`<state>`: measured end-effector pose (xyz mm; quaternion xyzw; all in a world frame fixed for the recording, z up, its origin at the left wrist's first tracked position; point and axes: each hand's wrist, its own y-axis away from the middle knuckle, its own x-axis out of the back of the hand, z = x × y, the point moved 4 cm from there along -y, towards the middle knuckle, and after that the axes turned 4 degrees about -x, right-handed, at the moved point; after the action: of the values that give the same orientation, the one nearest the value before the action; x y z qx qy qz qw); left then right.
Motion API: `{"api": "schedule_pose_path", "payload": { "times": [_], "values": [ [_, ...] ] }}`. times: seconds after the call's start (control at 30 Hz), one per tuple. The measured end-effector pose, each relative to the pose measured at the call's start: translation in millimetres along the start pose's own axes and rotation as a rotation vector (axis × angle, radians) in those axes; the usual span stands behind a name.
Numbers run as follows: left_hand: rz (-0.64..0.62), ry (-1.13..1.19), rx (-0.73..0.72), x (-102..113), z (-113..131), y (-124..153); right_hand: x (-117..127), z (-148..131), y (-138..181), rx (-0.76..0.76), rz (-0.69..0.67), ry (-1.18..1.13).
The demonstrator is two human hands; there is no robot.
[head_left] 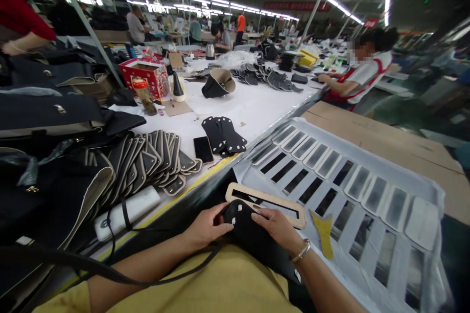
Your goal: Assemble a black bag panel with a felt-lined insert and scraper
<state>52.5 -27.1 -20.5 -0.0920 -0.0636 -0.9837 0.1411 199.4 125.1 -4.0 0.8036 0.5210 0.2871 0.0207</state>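
Note:
A black leather-like panel [253, 237] with small white tabs at its rounded end lies across my lap. My left hand [209, 225] pinches that end between thumb and fingers. From the other side, my right hand [281, 229] grips the panel's edge, its thumb and fingertips near the tabs. Just beyond the fingers is a beige frame with a long slot [293, 215], partly covered by the panel. To the right of my right hand lies a yellow template [325, 234] with notched ends. A thin black strap [176, 279] runs over my left forearm.
Slotted grey tray [396, 249] at right holds several pale rectangular plates. On the white table are stacked black panels with beige edges [147, 161], a phone [203, 149], tabbed black pieces [224, 134] and a red box [145, 78]. A co-worker [362, 73] sits at far right.

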Motion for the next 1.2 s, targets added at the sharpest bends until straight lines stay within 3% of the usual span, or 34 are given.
{"api": "schedule_pose_path", "payload": {
  "times": [0.17, 0.5, 0.67, 0.8, 0.97, 1.2],
  "values": [
    [-0.012, 0.365, 0.156, -9.5, -6.3, -8.1, -1.5, 6.0, -1.8, -0.053, -0.019, -0.025],
    [0.008, 0.405, 0.219, -7.1, -6.6, -7.2, -8.0, 2.5, 1.9, -0.036, 0.029, 0.013],
    [0.066, 0.165, 0.150, -5.9, -3.7, -3.9, -10.7, -3.2, 13.1, 0.003, 0.087, 0.052],
    [0.110, -0.103, -0.005, -2.1, 8.1, -4.3, -15.1, -2.9, 23.6, 0.027, 0.133, 0.092],
    [0.103, -0.311, -0.087, -1.1, 16.6, -14.6, -15.3, 1.8, 28.6, 0.057, 0.223, 0.158],
    [0.028, -0.483, -0.113, -29.3, 16.1, -7.4, -15.7, 17.2, 66.2, -0.050, 0.392, 0.160]
  ]
}}
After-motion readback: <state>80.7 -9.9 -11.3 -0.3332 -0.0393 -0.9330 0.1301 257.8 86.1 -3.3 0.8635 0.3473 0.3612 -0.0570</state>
